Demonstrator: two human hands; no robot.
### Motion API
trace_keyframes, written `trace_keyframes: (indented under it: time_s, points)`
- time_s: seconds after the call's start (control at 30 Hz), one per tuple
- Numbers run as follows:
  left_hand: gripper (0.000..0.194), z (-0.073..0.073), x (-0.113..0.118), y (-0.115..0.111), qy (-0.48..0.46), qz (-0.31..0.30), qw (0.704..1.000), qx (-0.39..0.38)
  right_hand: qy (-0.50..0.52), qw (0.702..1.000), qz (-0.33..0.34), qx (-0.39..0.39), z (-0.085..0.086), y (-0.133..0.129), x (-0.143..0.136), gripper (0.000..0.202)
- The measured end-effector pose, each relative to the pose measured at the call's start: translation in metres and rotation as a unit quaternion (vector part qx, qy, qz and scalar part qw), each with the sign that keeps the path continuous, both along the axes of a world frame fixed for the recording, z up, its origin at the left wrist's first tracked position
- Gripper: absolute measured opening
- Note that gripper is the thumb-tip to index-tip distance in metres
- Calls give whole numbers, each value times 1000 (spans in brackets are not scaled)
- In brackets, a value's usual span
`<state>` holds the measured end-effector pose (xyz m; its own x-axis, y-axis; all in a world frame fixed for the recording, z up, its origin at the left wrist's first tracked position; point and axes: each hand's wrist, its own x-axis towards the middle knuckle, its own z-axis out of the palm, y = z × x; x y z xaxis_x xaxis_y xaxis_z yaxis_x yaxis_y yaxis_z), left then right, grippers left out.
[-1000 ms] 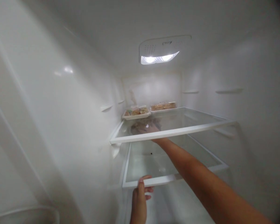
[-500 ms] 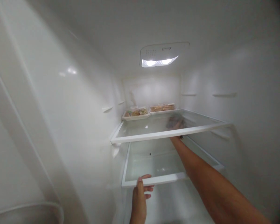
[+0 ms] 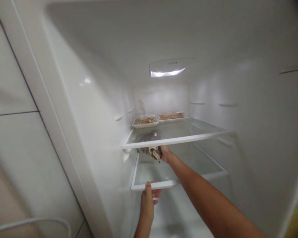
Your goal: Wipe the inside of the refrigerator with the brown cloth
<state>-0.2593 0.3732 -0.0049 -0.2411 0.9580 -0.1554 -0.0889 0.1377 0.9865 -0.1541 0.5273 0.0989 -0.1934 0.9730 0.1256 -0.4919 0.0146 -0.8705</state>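
Observation:
Inside a fridge, my right hand (image 3: 165,153) grips a crumpled brown and beige cloth (image 3: 154,152) between the upper and lower shelves. Part of this cloth shows dimly through the glass of the upper shelf (image 3: 169,142). It lies towards the left side, and whether it touches the lower glass I cannot tell. My left hand (image 3: 148,200) holds the white front rim of the lower glass shelf (image 3: 164,185) near its left end, with some fingers curled below the rim.
Two wrapped food trays stand at the back of the upper shelf, the left tray (image 3: 145,122) and the right tray (image 3: 171,116). A lit lamp (image 3: 167,72) hangs from the fridge ceiling. Shelf ledges (image 3: 227,105) jut from the side walls. Tiles (image 3: 15,145) show beyond the left edge.
My right hand has moved left with the cloth, from the right part of the space to the left. My left hand stays on the lower rim. The view has pulled back slightly.

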Motion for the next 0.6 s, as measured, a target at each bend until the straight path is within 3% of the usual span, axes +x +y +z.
trace_keyframes:
  time_s: [0.1,0.2,0.33,0.43,0.5,0.6]
  points:
    - [99,3,-4,-6,12,-2,999,-46,43,998,38,-17,5,-34,-31,35]
    - [97,6,-8,-28,57,-36,995,-75,86,995,49,-13,8,-69,-54,40]
    - [57,27,-8,-78,237,-147,960,27,68,995,65,31,16,-110,-56,52]
    - [35,60,1,-106,420,-174,881,128,-41,993,57,93,25,-136,-48,50]
    - [40,82,9,-111,553,-172,799,164,-117,983,43,138,32,-149,-41,53]
    - [50,107,14,-94,710,-146,664,183,-218,948,35,230,43,-159,-31,54]
